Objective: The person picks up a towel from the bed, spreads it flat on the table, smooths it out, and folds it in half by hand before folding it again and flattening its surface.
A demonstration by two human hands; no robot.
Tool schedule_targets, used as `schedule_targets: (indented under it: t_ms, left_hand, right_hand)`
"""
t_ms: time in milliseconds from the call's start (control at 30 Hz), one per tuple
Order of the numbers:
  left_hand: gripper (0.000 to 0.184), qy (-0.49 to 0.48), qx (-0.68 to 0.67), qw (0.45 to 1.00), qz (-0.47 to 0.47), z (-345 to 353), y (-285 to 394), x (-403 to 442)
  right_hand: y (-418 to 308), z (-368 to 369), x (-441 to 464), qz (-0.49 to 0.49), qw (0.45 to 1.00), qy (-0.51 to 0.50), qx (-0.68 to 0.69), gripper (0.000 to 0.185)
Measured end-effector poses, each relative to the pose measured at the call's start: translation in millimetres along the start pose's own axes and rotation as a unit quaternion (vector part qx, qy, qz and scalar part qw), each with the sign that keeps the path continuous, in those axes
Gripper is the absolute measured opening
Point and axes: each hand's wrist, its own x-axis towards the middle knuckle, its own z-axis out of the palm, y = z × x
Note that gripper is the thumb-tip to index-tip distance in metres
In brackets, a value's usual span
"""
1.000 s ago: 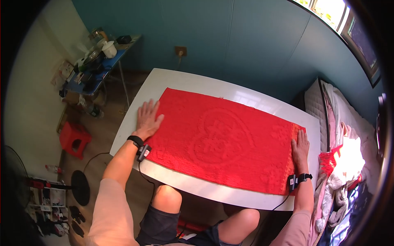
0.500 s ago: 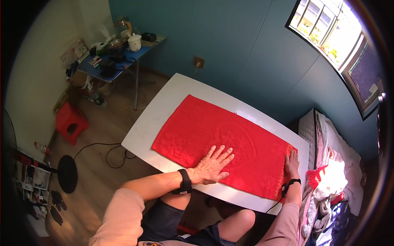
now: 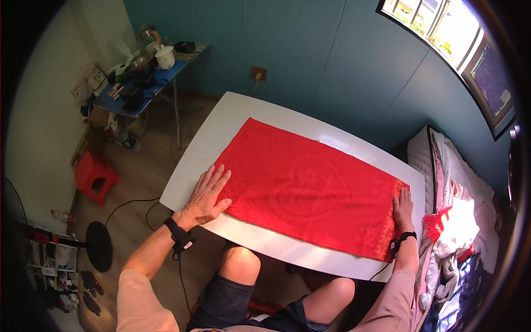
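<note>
A red towel lies spread flat on a white table, with a round raised pattern near its middle and an orange-tinted band at its right end. At the towel's left end, my left hand rests with fingers stretched out, partly on the cloth edge and partly over the bare tabletop. My right hand lies flat along the right end, its fingers extended on the towel's edge. Neither hand grips anything. Both wrists wear black bands.
A bed with piled clothes stands close at the right. A small blue table with a teapot and other items is at the back left. A red stool and a black round base are on the floor at left.
My left hand has moved left from the towel's lower middle to its left end. My right hand stays at the right end. The view has shifted slightly.
</note>
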Motion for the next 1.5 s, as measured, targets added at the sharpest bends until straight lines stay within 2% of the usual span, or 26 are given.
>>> schedule_targets:
  t_ms: [67, 133, 167, 333, 400, 467, 567, 600, 667, 700, 733, 800, 867, 900, 1000, 1067, 1200, 1300, 1333, 1400, 1500]
  left_hand:
    - [0.079, 0.026, 0.000, 1.000, 0.015, 7.3, 1.9, 17.5]
    - [0.079, 0.016, 0.085, 0.996, 0.019, 24.4, 2.3, 36.1]
    - [0.080, -0.019, 0.090, 0.996, -0.009, 41.1, -3.3, 41.6]
    - [0.085, -0.006, 0.125, 0.992, -0.002, 47.6, -2.3, 42.2]
    - [0.087, -0.007, 0.125, 0.992, -0.014, 43.3, 2.2, 43.1]
    - [0.091, -0.007, 0.124, 0.992, -0.004, 43.3, 1.7, 44.0]
    - [0.099, -0.019, 0.133, 0.990, -0.037, 42.9, 4.0, 45.2]
    - [0.099, -0.023, 0.131, 0.991, -0.019, 41.9, 5.6, 44.9]
    - [0.103, -0.029, 0.140, 0.989, -0.047, 39.8, 9.4, 45.4]
    - [0.107, -0.051, 0.136, 0.987, -0.066, 41.4, 7.8, 47.6]
    - [0.107, -0.033, 0.140, 0.988, -0.063, 45.4, 4.7, 47.0]
    - [0.105, -0.048, 0.140, 0.986, -0.079, 41.7, 10.4, 47.5]
    - [0.100, -0.045, 0.129, 0.987, -0.080, 48.2, 1.0, 48.6]
    - [0.089, -0.048, 0.134, 0.986, -0.083, 46.8, 2.5, 48.5]
    - [0.082, -0.025, 0.137, 0.987, -0.075, 54.3, -5.8, 48.3]
    - [0.078, -0.028, 0.140, 0.987, -0.078, 50.8, -0.5, 48.0]
    - [0.081, -0.034, 0.142, 0.986, -0.085, 47.3, 4.0, 47.6]
    - [0.086, -0.044, 0.140, 0.985, -0.092, 47.3, 6.2, 49.1]
    - [0.089, -0.049, 0.140, 0.984, -0.098, 47.7, 5.7, 49.2]
    - [0.092, -0.058, 0.133, 0.985, -0.095, 45.8, 8.5, 51.4]
    - [0.090, -0.095, 0.096, 0.982, -0.131, 31.4, 22.2, 56.6]
  right_hand:
    - [-1.5, -8.1, 1.0, 0.012, 0.999, -0.032, -0.002, 0.069]
    - [-10.1, -24.6, -3.7, 0.036, 0.997, -0.056, -0.033, 0.070]
    - [-16.3, -34.5, -7.5, 0.057, 0.993, -0.083, -0.063, 0.071]
    - [-33.9, -36.5, -40.5, 0.048, 0.995, -0.021, -0.081, 0.076]
    - [-50.8, -22.6, -66.9, -0.052, 0.997, 0.031, 0.040, 0.078]
    - [-110.3, -52.2, -104.5, -0.071, 0.996, -0.038, 0.044, 0.079]
    - [-177.1, -65.4, -127.2, -0.148, 0.985, -0.024, 0.079, 0.078]
    - [-200.9, -68.3, -129.8, -0.171, 0.981, -0.004, 0.094, 0.077]
    - [-247.5, -78.2, -130.9, -0.239, 0.957, -0.016, 0.165, 0.076]
    - [-266.8, -78.3, -129.1, -0.279, 0.950, -0.015, 0.138, 0.075]
    - [-281.5, -74.3, -128.3, -0.319, 0.941, -0.016, 0.108, 0.075]
    - [-299.2, -60.5, -129.2, -0.317, 0.939, -0.047, 0.121, 0.074]
    - [-288.5, -53.3, -130.2, -0.324, 0.938, -0.041, 0.115, 0.074]
    - [-285.9, -49.3, -130.7, -0.346, 0.931, -0.040, 0.114, 0.074]
    - [-235.9, -48.9, -136.4, -0.296, 0.949, -0.035, 0.102, 0.074]
    - [-179.3, -36.4, -143.1, -0.224, 0.971, -0.003, 0.086, 0.074]
    - [-52.7, -29.5, -177.9, 0.025, 0.997, -0.023, 0.070, 0.074]
    - [-19.2, -56.9, -199.4, 0.110, 0.986, -0.097, 0.073, 0.072]
    - [-14.5, -51.9, -198.5, 0.116, 0.986, -0.094, 0.075, 0.072]
    - [-14.5, -40.1, -188.8, 0.128, 0.990, -0.013, 0.061, 0.073]
    - [-75.6, -56.9, -153.2, -0.030, 0.997, 0.019, 0.074, 0.074]
